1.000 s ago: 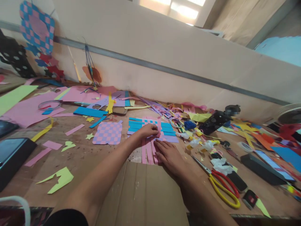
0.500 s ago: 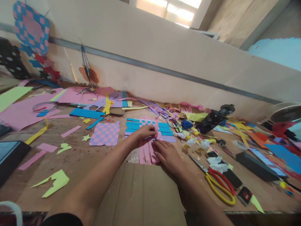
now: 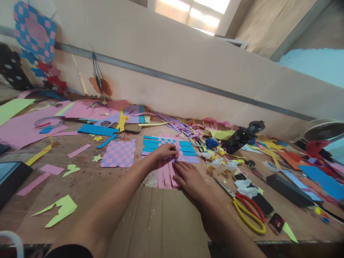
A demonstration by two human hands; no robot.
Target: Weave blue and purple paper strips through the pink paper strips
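Note:
Blue, lilac and pink paper strips (image 3: 152,146) cross in a partly woven mat in front of me, with loose pink ends (image 3: 167,177) hanging toward me. My left hand (image 3: 166,152) is closed, its fingertips pinching a pink paper strip (image 3: 177,147) that is lifted and curled at the mat's right part. Just below it, my right hand (image 3: 189,179) lies flat with fingers stretched over the lower pink strips. To the left rests a pink and lilac checkered paper piece (image 3: 118,154). Beneath my forearms is a brown cardboard sheet (image 3: 158,222).
Scissors with red and yellow handles (image 3: 248,213) lie right of my right arm. Small glue bottles (image 3: 215,165), a black phone-like box (image 3: 288,190) and a fan (image 3: 322,129) are farther right. Yellow-green scraps (image 3: 63,211) and a dark-screened device (image 3: 13,179) lie left.
Both hands hold nearly the same pose on the strips. The whole view has shifted slightly, so things appear a little farther left.

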